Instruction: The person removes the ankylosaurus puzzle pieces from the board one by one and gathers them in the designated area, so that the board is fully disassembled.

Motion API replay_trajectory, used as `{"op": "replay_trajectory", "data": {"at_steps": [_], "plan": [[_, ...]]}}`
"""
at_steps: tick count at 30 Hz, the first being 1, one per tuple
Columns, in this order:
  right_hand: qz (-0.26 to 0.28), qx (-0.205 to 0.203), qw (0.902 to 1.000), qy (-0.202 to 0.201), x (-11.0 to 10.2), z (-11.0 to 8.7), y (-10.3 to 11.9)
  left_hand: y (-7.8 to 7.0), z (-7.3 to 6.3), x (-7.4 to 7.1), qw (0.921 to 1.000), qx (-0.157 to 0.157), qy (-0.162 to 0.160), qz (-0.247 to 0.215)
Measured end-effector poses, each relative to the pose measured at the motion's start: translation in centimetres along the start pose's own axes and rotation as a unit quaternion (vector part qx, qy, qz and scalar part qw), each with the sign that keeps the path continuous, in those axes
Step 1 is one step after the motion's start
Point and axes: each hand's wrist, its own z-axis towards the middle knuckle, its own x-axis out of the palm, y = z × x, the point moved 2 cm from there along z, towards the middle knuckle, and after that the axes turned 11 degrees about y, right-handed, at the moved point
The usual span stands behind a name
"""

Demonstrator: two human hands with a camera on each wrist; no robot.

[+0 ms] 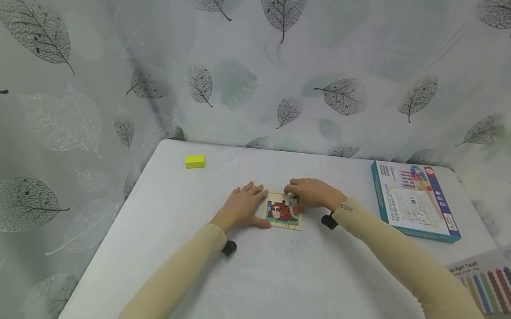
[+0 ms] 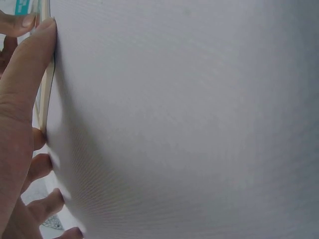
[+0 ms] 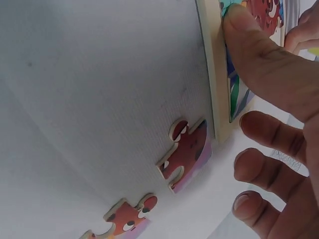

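A small wooden jigsaw puzzle with a red-brown cartoon animal in a pale frame lies flat on the white table. My left hand rests at its left side, fingers spread and the thumb against the frame's edge. From the right, my right hand reaches over the puzzle. In the right wrist view its thumb presses on the picture near the frame, while the other fingers stay apart beyond the edge. Two loose red puzzle pieces, one nearer and one farther, lie beside the frame.
A yellow block sits at the table's far left. Toward the back right lies a flat blue-and-white box. Another white box with coloured sticks printed on it stands at the right edge, partly behind my right arm. A leaf-patterned curtain hangs behind.
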Motion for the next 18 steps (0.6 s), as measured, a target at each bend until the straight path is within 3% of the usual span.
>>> {"op": "replay_trajectory", "data": {"at_steps": [7,18], "plan": [[-0.014,0.010,0.9998,0.013,0.22,-0.11,-0.20,0.03,0.02,0.09,1.0000,0.001,0.000,-0.001],[-0.029,-0.020,0.9994,-0.002,0.05,0.11,-0.03,0.03,-0.03,0.01,1.0000,0.002,-0.003,-0.003]]}}
